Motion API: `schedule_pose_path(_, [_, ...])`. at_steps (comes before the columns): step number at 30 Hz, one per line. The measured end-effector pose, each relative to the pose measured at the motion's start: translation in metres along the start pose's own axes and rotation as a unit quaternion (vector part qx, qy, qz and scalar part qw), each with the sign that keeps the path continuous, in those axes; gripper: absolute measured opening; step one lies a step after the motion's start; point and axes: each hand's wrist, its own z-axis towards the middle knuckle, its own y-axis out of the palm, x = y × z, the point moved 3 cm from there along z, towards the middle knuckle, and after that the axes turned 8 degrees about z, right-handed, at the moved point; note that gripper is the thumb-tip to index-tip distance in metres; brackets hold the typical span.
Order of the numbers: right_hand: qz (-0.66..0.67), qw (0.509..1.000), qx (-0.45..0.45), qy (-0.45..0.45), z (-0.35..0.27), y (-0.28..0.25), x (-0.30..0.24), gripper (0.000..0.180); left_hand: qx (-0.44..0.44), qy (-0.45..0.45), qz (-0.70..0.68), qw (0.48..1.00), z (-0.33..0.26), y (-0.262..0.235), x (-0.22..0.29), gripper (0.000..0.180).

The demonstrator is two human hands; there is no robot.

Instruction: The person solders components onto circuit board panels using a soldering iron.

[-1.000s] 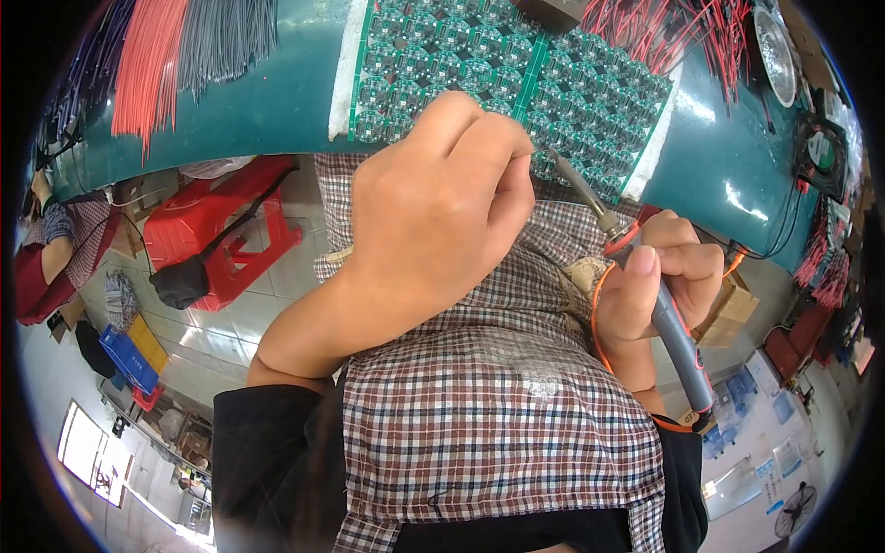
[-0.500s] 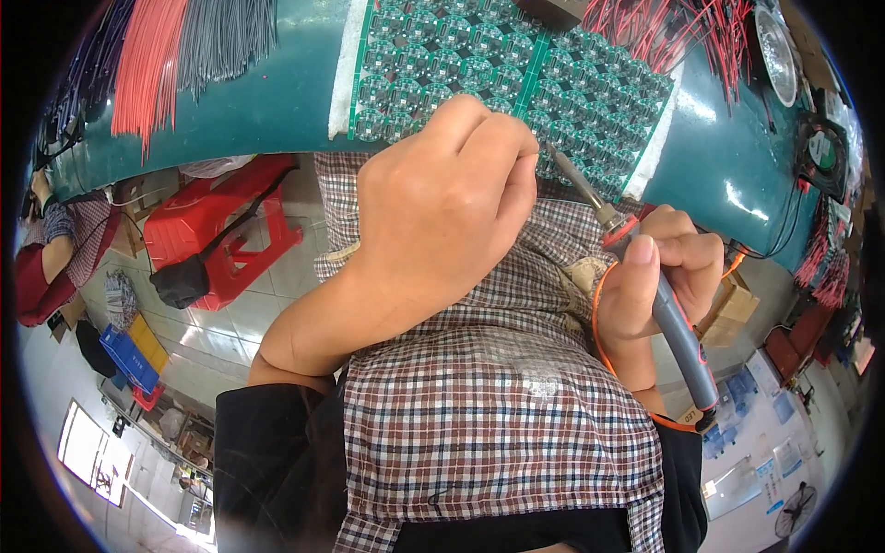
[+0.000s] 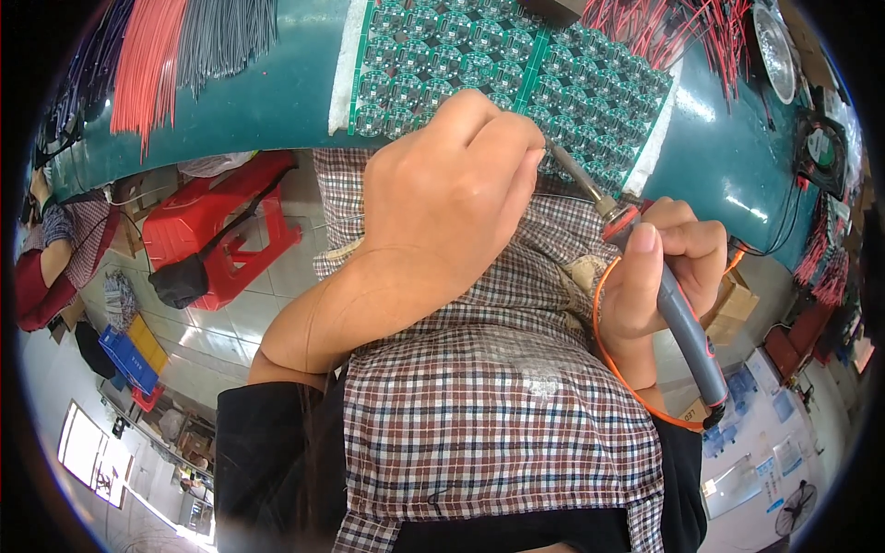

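Fingers (image 3: 514, 143) of the left hand (image 3: 442, 194) are sitting curled, thumb and forefinger drawn together with hardly any gap showing. From where I'm standing, the back of that hand is hiding whatever they may be pinching, so I cannot tell whether anything is there.

Just to the right of those fingertips, the tip of a soldering iron (image 3: 690, 341) is pointing in toward them. Its long axis is running on a slant, from the dark butt end low on the right up and leftward to the narrow point. The left hand is lying nearer the hot end, while the right hand (image 3: 666, 276) is holding the grey handle farther back, its thumb lying along the top and its fingers folded around. Whether the tip is touching the left hand's fingers, or the surface beneath, I cannot tell.

Beyond both hands, a green circuit board panel (image 3: 599, 101) is spreading across the front of the green table (image 3: 304, 92), with its near edge partly disappearing behind the left hand. The tip is showing against that panel, close to its near edge.

Farther out, an orange cord (image 3: 607, 355) is looping below the right hand. Red wires (image 3: 149, 64) and grey wires (image 3: 226, 41) are hanging in bundles over to the left.
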Motion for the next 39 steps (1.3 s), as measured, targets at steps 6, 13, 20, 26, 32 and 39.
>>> schedule_pose_path(6, [0.015,0.998,0.068,-0.003,-0.006,0.003,-0.006,0.021,-0.015,-0.016,-0.029,0.999,-0.004,-0.012,-0.001,0.013])
schedule_pose_path(13, [0.013,0.999,0.028,-0.015,-0.020,0.002,0.000,0.021,-0.033,-0.004,-0.035,0.999,-0.016,-0.010,-0.006,0.014])
schedule_pose_path(20, [0.020,0.999,-0.019,-0.047,-0.020,-0.001,0.005,0.024,-0.031,-0.007,-0.024,0.999,-0.018,-0.007,-0.006,0.013])
schedule_pose_path(26, [0.022,0.998,-0.017,-0.053,-0.020,0.001,0.006,0.024,-0.030,-0.011,-0.022,0.999,-0.018,-0.006,-0.006,0.013])
schedule_pose_path(32, [0.030,0.998,-0.019,-0.057,-0.020,0.001,0.007,0.024,-0.025,-0.015,-0.033,0.999,-0.018,-0.007,-0.005,0.012])
schedule_pose_path(39, [0.025,0.998,-0.024,-0.053,-0.021,0.001,0.007,0.024,-0.029,-0.017,-0.038,0.999,-0.020,-0.003,-0.004,0.011])
